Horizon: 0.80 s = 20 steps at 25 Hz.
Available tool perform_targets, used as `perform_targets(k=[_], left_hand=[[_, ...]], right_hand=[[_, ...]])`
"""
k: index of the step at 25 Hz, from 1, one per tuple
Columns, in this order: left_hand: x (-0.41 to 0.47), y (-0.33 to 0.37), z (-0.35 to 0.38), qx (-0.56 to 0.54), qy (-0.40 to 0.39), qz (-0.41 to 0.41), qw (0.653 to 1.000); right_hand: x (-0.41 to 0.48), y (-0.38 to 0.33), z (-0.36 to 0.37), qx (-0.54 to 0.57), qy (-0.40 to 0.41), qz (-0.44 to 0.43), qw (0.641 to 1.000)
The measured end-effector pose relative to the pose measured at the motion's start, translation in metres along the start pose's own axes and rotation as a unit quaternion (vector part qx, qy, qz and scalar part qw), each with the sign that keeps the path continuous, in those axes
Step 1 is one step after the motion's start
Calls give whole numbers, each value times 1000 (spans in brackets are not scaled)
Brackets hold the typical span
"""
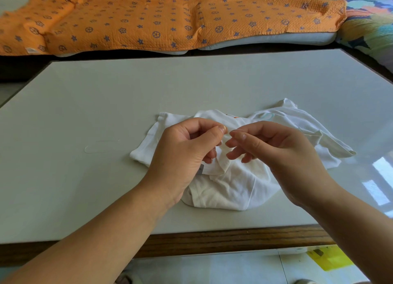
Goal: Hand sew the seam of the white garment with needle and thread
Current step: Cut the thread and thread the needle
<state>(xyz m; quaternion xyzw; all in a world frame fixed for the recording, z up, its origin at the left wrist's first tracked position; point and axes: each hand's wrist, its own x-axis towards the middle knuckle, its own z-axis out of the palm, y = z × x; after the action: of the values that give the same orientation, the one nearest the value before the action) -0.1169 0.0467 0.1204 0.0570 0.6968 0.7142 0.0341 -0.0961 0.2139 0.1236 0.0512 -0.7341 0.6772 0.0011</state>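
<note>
- The pale worktop (106, 92) has a wooden near edge, and an orange patterned quilt (170, 18) lies beyond its far edge.
- The white garment (234, 188) lies crumpled close to the near edge, right of centre.
- The left hand (187, 150) is over the garment, thumb and forefinger pinching a raised fold of it.
- The right hand (276, 147) is just beside the left one, pinching what looks like a thin needle (237, 130); its other fingers are loosely curled.
- A loose thread (91, 148) lies on the worktop, left of the garment.
</note>
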Motion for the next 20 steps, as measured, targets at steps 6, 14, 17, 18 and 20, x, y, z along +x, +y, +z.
perform_targets(k=[6, 14, 17, 18, 20], left_hand=[[-1, 0, 0, 12, 1, 17, 1000], [-2, 0, 2, 28, 7, 32, 999], [-2, 0, 1, 31, 3, 37, 999], [-2, 0, 1, 34, 0, 39, 999], [-2, -1, 1, 38, -3, 39, 999]], right_hand=[[-1, 0, 0, 24, 5, 2, 1000], [-1, -1, 2, 43, 6, -5, 999], [-2, 0, 4, 46, 9, -23, 999], [-2, 0, 4, 37, 17, -31, 999], [-3, -1, 6, 12, 34, -48, 998]])
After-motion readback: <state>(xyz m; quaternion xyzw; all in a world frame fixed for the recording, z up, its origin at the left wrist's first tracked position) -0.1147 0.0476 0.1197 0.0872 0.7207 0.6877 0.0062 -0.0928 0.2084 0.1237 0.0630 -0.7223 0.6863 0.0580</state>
